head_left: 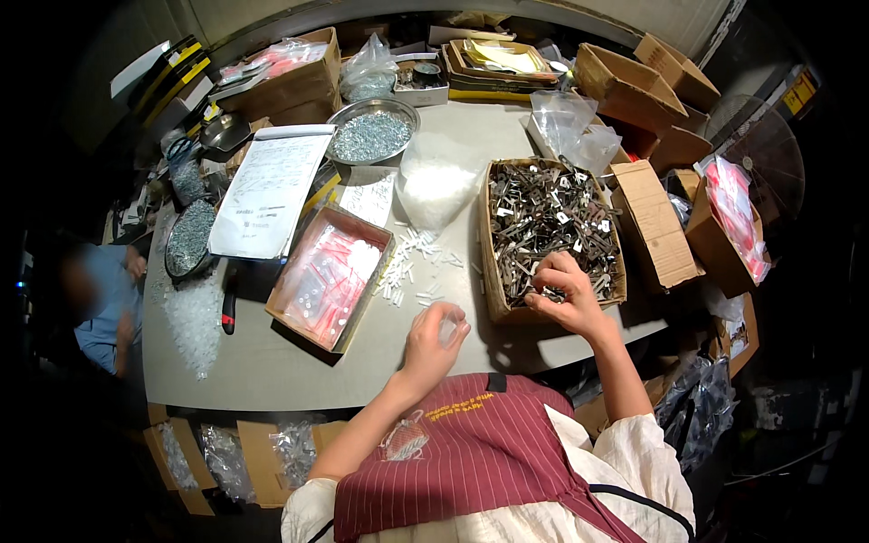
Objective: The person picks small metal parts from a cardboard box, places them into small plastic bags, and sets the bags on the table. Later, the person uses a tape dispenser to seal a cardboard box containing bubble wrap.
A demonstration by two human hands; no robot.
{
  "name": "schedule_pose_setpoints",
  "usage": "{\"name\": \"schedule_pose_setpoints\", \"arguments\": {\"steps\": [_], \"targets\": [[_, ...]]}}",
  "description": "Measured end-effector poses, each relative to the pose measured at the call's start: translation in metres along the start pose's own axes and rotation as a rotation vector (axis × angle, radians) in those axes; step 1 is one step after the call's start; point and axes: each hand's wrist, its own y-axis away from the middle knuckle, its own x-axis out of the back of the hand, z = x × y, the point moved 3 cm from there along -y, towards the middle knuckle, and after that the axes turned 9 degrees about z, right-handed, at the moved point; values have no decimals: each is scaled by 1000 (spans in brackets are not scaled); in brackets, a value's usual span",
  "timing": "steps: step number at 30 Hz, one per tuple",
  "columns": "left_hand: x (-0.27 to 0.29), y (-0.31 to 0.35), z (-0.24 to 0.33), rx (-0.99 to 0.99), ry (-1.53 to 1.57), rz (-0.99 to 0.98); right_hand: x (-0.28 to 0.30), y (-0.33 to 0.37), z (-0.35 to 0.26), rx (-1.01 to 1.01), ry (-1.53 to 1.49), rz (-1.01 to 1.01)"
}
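My right hand (570,297) is at the near side of a cardboard box (487,262) heaped with small dark metal parts (552,213). Its fingers are bent together; whatever they grip is too small to make out. My left hand (431,346) is just above the table's near part, left of that box, with thumb and fingers curled toward each other. Something pale seems to be between them, but its kind does not show. Loose short white plastic pieces (415,262) are scattered beyond my left hand. A heap of white pieces on clear plastic (439,185) lies farther back.
An open box (342,339) of red-and-clear packets stands left of the white pieces. Behind it are a notepad (272,185) and a metal bowl (373,134) of small silvery parts. Cardboard boxes (656,226) crowd the right side. Another person (113,312) is at the far left.
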Motion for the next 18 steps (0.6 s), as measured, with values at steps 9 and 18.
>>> {"name": "schedule_pose_setpoints", "arguments": {"steps": [9, 18], "targets": [[-21, -43, 50, -271, 47, -101, -2, 17, -9, -82, -123, 10], [-50, -57, 46, -280, 30, -212, 0, 27, -4, -173, -175, 93]]}}
